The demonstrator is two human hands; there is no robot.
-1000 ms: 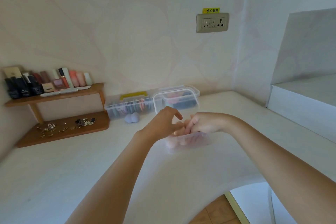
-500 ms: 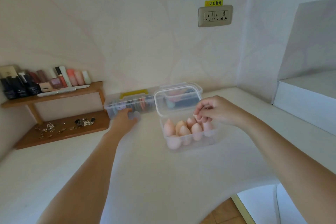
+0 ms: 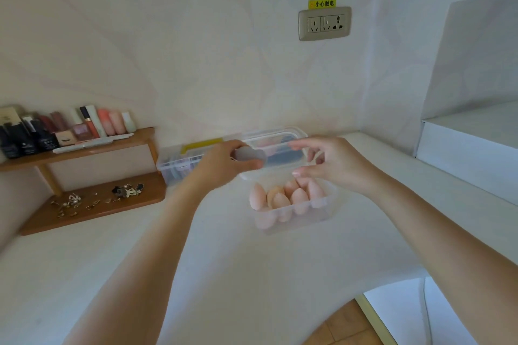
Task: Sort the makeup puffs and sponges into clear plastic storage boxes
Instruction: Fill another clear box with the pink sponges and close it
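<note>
A clear plastic box stands on the white counter, holding several peach teardrop sponges; its lid stands raised behind it. My left hand grips a pale blue-grey gourd-shaped sponge just left of and above the box. My right hand hovers over the box's right side with fingers spread and loosely bent, holding nothing.
Two more clear boxes stand against the wall behind. A wooden two-level shelf at left carries cosmetics bottles above and small jewellery below. A wall socket is above. A white raised ledge is at right; the counter's curved front edge opens to floor below.
My left hand picked up the blue-grey sponge from beside the back boxes and carried it right toward the open box. My right hand lifted slightly and spread its fingers.
</note>
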